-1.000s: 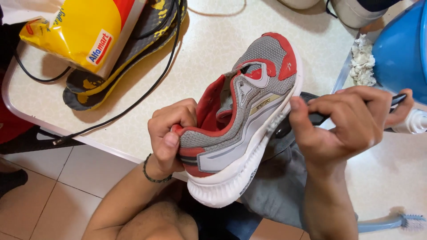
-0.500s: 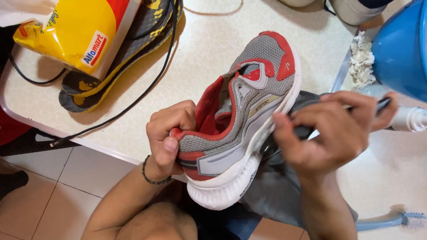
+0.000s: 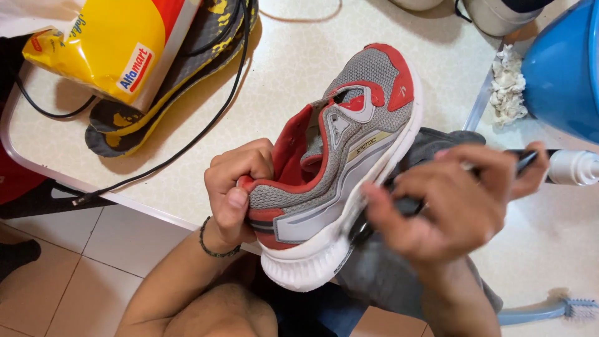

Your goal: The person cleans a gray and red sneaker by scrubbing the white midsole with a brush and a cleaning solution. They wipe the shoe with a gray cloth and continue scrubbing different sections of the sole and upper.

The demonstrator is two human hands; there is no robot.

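My left hand [image 3: 234, 187] grips the heel collar of a grey and red sports shoe [image 3: 337, 156] with a white sole, held on its side over the table edge. My right hand [image 3: 458, 206] is closed on a dark-handled brush [image 3: 527, 163]; the brush end lies against the shoe's white sole near the heel and is blurred. A dark grey cloth [image 3: 380, 274] hangs beneath the shoe and my right hand.
A yellow plastic bag [image 3: 106, 50] lies on dark insoles [image 3: 181, 81] at the table's [image 3: 281, 75] far left, with a black cable [image 3: 187, 143] running past. A blue tub [image 3: 564, 68], a white spray bottle [image 3: 574, 167] and a light blue brush [image 3: 549, 309] are at the right.
My right hand has moved left and down along the shoe's sole toward the heel with the brush. The left hand and the shoe have stayed almost still.
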